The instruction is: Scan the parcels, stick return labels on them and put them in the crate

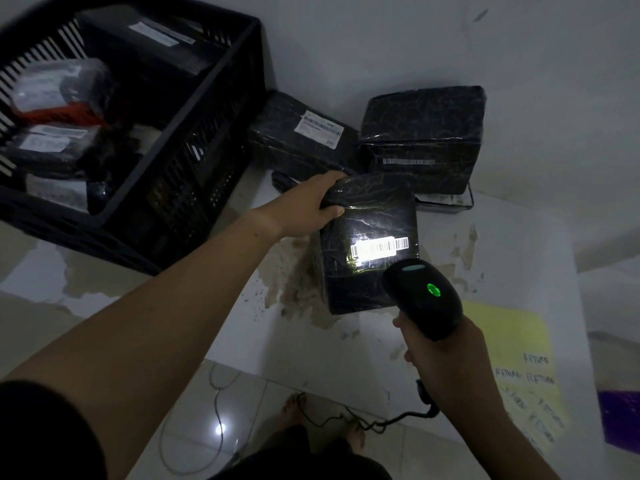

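Observation:
A black wrapped parcel (367,216) lies on the white table (519,258), its barcode label (379,248) lit by the scanner's light. My left hand (311,202) grips the parcel's far left corner, thumb on top. My right hand (446,362) holds a black barcode scanner (424,296) by the handle, its green light on, aimed at the label from just below the parcel. The black crate (194,140) stands at the left with several wrapped parcels inside. A yellow sheet of RETURN labels (519,368) lies at the right near my right hand.
Two more black parcels, one flat with a white label (298,136) and one bulky (422,133), sit behind the held one against the wall. The scanner's cable (391,420) hangs off the table's front edge. A purple object (620,417) is at the far right.

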The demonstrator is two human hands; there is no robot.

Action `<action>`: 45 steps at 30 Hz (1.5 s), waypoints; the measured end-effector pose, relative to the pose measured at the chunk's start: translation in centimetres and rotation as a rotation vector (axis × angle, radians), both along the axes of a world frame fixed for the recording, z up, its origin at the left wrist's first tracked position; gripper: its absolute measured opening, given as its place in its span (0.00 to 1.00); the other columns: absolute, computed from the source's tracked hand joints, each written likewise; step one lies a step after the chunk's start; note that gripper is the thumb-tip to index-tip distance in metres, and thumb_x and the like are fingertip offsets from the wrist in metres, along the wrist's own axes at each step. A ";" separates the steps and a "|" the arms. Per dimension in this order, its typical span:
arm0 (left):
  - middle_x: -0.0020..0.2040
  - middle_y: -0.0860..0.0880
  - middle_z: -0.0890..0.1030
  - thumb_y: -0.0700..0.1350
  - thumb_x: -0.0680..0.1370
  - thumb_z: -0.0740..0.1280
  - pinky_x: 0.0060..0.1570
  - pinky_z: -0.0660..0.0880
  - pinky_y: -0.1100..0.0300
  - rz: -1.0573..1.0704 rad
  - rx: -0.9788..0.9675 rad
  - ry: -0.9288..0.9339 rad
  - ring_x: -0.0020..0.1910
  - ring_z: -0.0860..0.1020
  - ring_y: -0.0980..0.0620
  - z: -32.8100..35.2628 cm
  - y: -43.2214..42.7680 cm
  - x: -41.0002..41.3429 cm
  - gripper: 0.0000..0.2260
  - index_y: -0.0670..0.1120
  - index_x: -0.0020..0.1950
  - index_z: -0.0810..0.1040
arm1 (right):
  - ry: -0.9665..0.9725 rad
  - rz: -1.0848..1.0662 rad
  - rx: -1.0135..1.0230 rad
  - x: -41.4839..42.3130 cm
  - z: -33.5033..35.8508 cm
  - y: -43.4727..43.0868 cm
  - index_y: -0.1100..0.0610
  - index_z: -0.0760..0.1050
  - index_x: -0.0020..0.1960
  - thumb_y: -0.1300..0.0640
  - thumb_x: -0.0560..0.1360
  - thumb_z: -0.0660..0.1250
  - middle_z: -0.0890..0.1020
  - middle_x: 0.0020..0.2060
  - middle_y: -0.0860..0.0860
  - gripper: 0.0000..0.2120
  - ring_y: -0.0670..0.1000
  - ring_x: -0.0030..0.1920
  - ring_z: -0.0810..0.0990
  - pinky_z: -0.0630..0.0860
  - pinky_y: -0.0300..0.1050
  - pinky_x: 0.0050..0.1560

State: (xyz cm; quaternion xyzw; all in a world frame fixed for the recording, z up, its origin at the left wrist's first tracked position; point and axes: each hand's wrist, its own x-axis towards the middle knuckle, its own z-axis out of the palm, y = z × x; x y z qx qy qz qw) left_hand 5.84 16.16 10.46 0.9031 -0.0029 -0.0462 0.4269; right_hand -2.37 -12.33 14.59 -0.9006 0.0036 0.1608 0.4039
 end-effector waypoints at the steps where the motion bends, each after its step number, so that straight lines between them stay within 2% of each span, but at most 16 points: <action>1: 0.69 0.46 0.73 0.45 0.83 0.66 0.67 0.71 0.55 0.001 0.000 -0.004 0.66 0.73 0.50 0.0 0.0 0.0 0.22 0.50 0.76 0.64 | 0.004 0.003 -0.003 0.0 -0.1 0.0 0.72 0.75 0.42 0.58 0.73 0.72 0.77 0.33 0.69 0.15 0.53 0.30 0.71 0.67 0.45 0.35; 7: 0.68 0.46 0.74 0.44 0.83 0.66 0.67 0.71 0.55 0.002 0.001 -0.006 0.66 0.73 0.49 0.0 0.1 0.2 0.22 0.49 0.76 0.65 | -0.005 0.029 -0.025 0.0 -0.4 -0.2 0.71 0.76 0.44 0.58 0.72 0.71 0.78 0.33 0.68 0.14 0.55 0.30 0.72 0.67 0.44 0.35; 10: 0.69 0.46 0.74 0.44 0.83 0.65 0.68 0.71 0.54 0.001 0.004 -0.002 0.66 0.73 0.49 0.0 0.2 0.3 0.22 0.49 0.76 0.65 | -0.010 0.029 -0.027 -0.2 -0.2 -0.2 0.71 0.76 0.43 0.58 0.72 0.72 0.78 0.32 0.67 0.14 0.59 0.29 0.72 0.68 0.44 0.35; 15: 0.69 0.46 0.74 0.45 0.83 0.66 0.68 0.72 0.52 0.005 0.006 0.008 0.66 0.74 0.49 -0.2 0.3 0.4 0.22 0.50 0.76 0.65 | -0.006 0.026 -0.028 -0.4 0.2 -0.1 0.70 0.77 0.43 0.59 0.72 0.71 0.78 0.32 0.66 0.13 0.53 0.30 0.71 0.67 0.44 0.34; 31: 0.69 0.47 0.74 0.44 0.83 0.66 0.67 0.70 0.57 0.027 0.000 0.025 0.67 0.73 0.50 0.1 0.3 0.6 0.23 0.49 0.76 0.65 | 0.026 -0.038 -0.029 -1.2 0.8 0.0 0.71 0.77 0.41 0.58 0.72 0.73 0.79 0.31 0.65 0.14 0.53 0.29 0.72 0.67 0.45 0.34; 36: 0.69 0.46 0.74 0.45 0.83 0.66 0.69 0.71 0.51 0.018 0.010 0.029 0.67 0.73 0.49 0.0 0.4 0.5 0.23 0.50 0.76 0.64 | 0.037 -0.023 -0.011 -1.4 1.1 0.1 0.71 0.77 0.43 0.60 0.72 0.72 0.78 0.33 0.67 0.12 0.53 0.31 0.71 0.65 0.44 0.33; 45: 0.70 0.46 0.73 0.45 0.83 0.66 0.69 0.70 0.51 0.014 0.015 0.037 0.67 0.73 0.48 0.0 0.4 0.4 0.23 0.50 0.77 0.64 | 0.074 -0.039 -0.015 -1.6 1.2 -0.1 0.72 0.77 0.45 0.59 0.72 0.71 0.78 0.34 0.68 0.14 0.53 0.31 0.72 0.66 0.45 0.35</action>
